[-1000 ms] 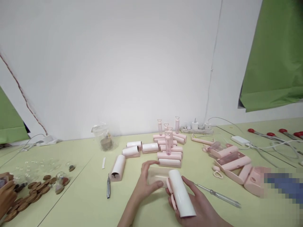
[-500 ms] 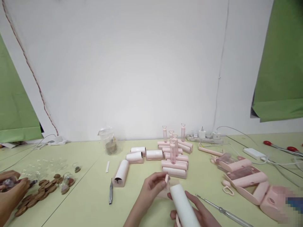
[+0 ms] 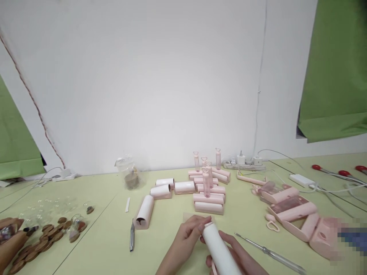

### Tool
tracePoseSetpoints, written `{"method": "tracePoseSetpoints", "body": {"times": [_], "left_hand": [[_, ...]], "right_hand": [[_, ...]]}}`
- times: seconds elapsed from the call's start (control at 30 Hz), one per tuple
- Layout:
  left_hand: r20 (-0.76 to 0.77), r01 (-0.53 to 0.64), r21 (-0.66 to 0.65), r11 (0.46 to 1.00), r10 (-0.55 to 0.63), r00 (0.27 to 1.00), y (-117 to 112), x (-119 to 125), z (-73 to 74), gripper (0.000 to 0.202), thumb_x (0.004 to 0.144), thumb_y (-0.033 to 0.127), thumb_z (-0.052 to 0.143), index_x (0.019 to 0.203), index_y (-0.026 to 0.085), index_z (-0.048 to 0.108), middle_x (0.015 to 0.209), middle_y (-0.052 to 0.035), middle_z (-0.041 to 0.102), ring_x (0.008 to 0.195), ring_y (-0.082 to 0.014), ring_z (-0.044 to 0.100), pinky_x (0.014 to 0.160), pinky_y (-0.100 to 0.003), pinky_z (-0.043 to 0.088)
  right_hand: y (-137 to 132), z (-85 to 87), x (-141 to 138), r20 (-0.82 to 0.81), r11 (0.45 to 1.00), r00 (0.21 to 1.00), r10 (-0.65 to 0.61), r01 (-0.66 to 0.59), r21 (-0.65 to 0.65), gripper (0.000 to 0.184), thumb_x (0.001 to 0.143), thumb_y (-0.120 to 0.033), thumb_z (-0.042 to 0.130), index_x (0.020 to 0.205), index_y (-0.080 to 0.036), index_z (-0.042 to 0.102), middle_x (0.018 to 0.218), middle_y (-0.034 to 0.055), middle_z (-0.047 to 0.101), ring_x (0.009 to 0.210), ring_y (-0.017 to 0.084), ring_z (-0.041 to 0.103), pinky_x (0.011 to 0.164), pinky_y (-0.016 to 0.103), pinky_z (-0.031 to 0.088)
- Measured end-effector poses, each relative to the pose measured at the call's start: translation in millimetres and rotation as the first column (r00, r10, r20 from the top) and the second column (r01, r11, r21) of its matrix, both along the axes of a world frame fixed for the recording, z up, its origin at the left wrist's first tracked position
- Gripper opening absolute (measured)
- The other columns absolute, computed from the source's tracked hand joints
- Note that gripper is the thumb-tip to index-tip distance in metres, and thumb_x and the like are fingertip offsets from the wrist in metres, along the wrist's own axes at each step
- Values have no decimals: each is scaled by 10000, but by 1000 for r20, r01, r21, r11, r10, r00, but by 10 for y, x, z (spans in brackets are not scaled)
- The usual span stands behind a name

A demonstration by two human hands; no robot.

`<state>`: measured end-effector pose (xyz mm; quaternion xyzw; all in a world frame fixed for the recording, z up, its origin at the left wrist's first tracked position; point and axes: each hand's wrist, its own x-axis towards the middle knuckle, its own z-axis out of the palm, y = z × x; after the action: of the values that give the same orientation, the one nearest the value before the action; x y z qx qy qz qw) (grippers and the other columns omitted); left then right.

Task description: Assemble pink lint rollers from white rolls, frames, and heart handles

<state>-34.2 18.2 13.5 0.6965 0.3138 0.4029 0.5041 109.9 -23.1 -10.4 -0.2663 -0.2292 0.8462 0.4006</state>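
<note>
My right hand (image 3: 239, 254) is wrapped round a white tube-shaped case (image 3: 219, 246) that slants towards me. A pink loop (image 3: 213, 267) shows beneath its near end. At the far end of the case, my left hand (image 3: 187, 238) pinches a small pink end piece (image 3: 207, 224) against the rim. The fingers hide most of that piece. A pale pink flat-looking part (image 3: 197, 217) lies on the table behind my left hand, partly covered by it. To the right of my hands rests a metal tool (image 3: 266, 250) with a clear handle.
White-topped hollow cases (image 3: 145, 210), stacked pink cases (image 3: 208, 207) and small clear pink tubes (image 3: 206, 183) stand ahead. A metal knife-like tool (image 3: 132, 236) lies left. Pink parts (image 3: 298, 214) are at right. Another person's hand (image 3: 13, 240) is near wooden discs (image 3: 40, 244).
My left hand has brought the small pink piece right and down onto the far end of the white case. The view has shifted slightly right.
</note>
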Motion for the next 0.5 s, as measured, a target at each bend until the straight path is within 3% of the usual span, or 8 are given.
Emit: {"method": "tracePoseSetpoints", "body": {"times": [0.13, 0.27, 0.4, 0.5], "left_hand": [[-4, 19, -33, 999, -19, 1000, -11, -8, -41, 366, 808, 424, 452, 1073, 222, 604, 986, -57, 616, 870, -192, 546, 793, -299, 430], [40, 21, -127, 992, -16, 999, 3, 17, -116, 474, 640, 403, 664, 1077, 233, 600, 995, -45, 630, 882, -220, 547, 846, -350, 413], [89, -22, -90, 996, 30, 996, 1, 45, -90, 434, 642, 437, 645, 1015, 216, 642, 935, -56, 638, 864, -231, 556, 809, -356, 443], [166, -203, -34, 979, 205, 964, 5, -31, -5, 414, 666, 423, 627, 1031, 227, 632, 986, -58, 631, 915, -241, 548, 778, -327, 472]], "right_hand": [[-7, 52, -6, 42, 996, 997, -70, 72, -48, 420, 805, -519, 402, 786, -138, 579, 570, 38, 606, 468, 126, 575, 431, 186, 390], [-16, 154, 13, 134, 994, 991, -30, 43, -98, 455, 800, -517, 441, 676, -106, 591, 549, 33, 586, 450, 96, 551, 367, 156, 354], [-41, 248, 37, 115, 994, 993, -25, 37, -104, 456, 773, -538, 478, 725, -101, 599, 571, 28, 580, 468, 92, 540, 366, 159, 350], [-29, 266, 99, -21, 999, 998, -52, 52, 7, 434, 784, -521, 470, 899, -121, 595, 709, 58, 614, 626, 145, 581, 485, 217, 425]]}}
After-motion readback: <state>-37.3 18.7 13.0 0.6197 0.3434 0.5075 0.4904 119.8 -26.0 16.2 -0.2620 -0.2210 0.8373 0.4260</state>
